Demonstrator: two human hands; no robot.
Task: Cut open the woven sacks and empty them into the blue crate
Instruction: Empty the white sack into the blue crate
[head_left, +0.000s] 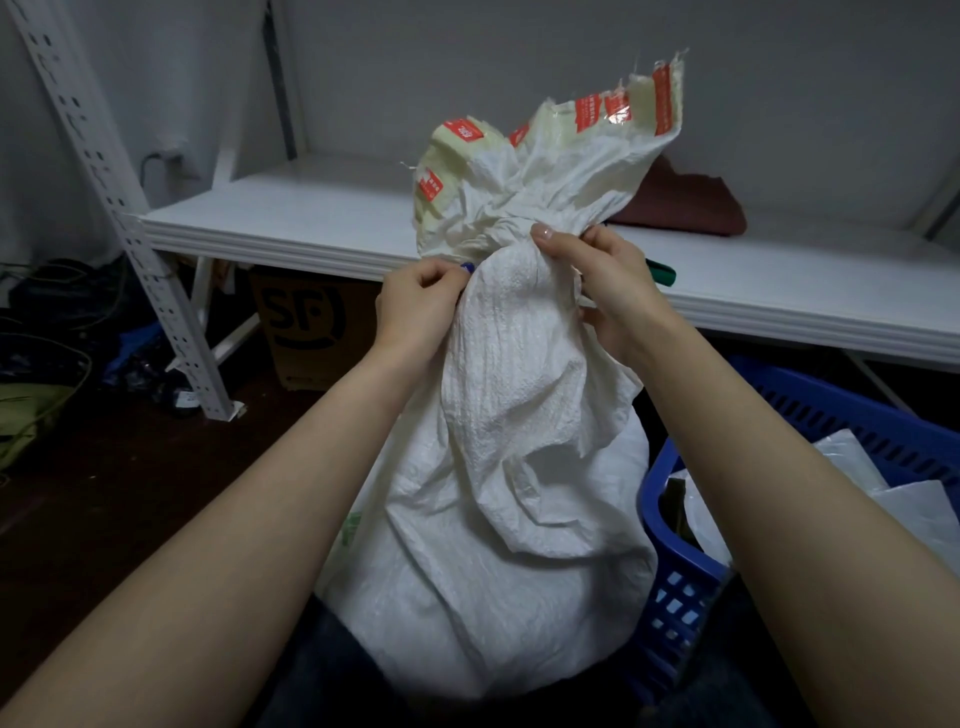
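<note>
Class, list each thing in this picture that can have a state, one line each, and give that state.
Sack: upright, neck bunched shut.
Left hand: pinches small blue item at the neck.
Right hand: grips the neck.
Crate: holds some plastic bags, not full.

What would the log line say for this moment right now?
woven sack: upright, neck bunched, not emptied | left hand: pinches neck | right hand: grips neck | blue crate: beside sack
</note>
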